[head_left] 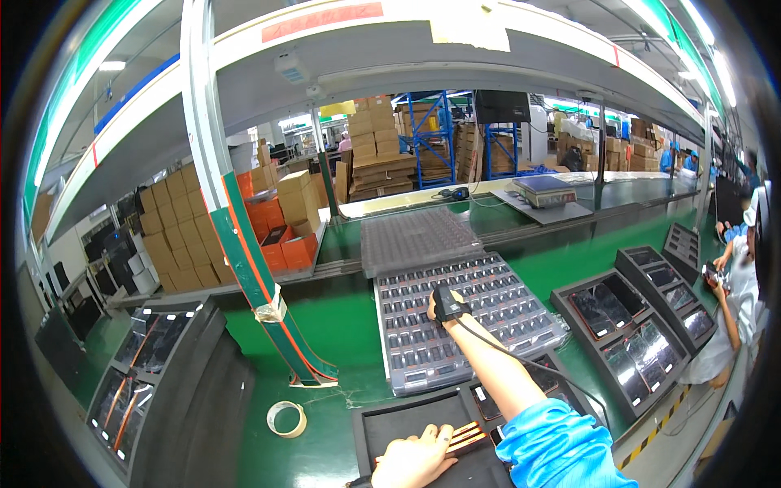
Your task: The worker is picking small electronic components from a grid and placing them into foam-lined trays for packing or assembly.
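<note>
Here the glossy green table (pixel 325 423) is spreading smooth and flat beneath everything, while a clear plastic tray (pixel 435 385), stiff and shiny, is lying under the right hand (pixel 434 307). Rows of moulded pockets are showing small dark pieces (pixel 419 360) inside it, and just beyond that hand a cloudy, bumpy plastic sheet (pixel 419 240) is overlapping the tray's far end. Nearer the body, a matte black foam tray (pixel 359 431) with square-cut walls is sitting below the left hand (pixel 416 464).

Now to the hands: they are working apart, the right one reaching farther out. Its fingers are bending down over the pockets, though the black block (pixel 447 302) on its back (a cable (pixel 521 358) is trailing from it along the forearm) is hiding the tips, so whether they are pinching anything I cannot tell. The left hand is closing, thumb and fingers clamping around thin slabs (pixel 466 437) over the foam tray.

Those slabs are poking out from the left fingers toward the right forearm, lying close together, narrow and straight, their edges glowing orange-red with dark lines between. A round tape roll (pixel 286 419), pale and hollow, is resting to the left of the left hand; a crinkled blue sleeve (pixel 561 447) is covering the right arm.
</note>
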Motion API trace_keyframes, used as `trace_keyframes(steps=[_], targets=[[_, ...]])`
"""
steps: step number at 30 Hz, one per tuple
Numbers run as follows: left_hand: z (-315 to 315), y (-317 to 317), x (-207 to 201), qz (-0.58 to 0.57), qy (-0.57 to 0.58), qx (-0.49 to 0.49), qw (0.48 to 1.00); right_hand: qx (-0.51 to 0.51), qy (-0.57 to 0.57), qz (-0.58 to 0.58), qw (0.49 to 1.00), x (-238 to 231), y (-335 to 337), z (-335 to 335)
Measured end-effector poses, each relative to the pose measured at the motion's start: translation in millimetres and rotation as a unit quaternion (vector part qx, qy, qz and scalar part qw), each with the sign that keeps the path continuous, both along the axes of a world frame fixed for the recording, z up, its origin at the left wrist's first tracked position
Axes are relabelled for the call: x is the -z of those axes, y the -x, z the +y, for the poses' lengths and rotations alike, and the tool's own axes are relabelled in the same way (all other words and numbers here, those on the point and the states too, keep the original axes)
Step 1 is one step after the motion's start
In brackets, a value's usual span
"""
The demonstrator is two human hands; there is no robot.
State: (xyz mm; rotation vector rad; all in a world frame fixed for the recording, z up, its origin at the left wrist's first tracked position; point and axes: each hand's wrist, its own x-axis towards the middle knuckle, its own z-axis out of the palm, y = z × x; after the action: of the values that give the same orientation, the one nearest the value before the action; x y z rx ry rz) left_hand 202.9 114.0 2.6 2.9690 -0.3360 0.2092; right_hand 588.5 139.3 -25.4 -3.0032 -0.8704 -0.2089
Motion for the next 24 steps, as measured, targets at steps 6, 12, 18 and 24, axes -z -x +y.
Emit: trace_keyframes(steps=[6,12,18,24], targets=[[-7.3,-4.6,16.9,-0.163,-0.001,-0.074,0.984,-0.048,-0.069,0.025,0.996,-21.6,19.9,-30.6],[6.3,-13.7,31.8,-0.213,0.204,-0.125,0.947,-0.321,-0.407,0.461,0.72,-43.6,148.0,-116.8],[6.8,-8.5,20.2,-0.183,0.181,-0.081,0.963,-0.351,-0.473,0.34,0.734,-21.7,241.3,-188.6],[7.6,-7.8,30.5,-0.22,0.201,-0.016,0.954,-0.317,-0.483,0.373,0.726,-14.2,254.1,-194.3]])
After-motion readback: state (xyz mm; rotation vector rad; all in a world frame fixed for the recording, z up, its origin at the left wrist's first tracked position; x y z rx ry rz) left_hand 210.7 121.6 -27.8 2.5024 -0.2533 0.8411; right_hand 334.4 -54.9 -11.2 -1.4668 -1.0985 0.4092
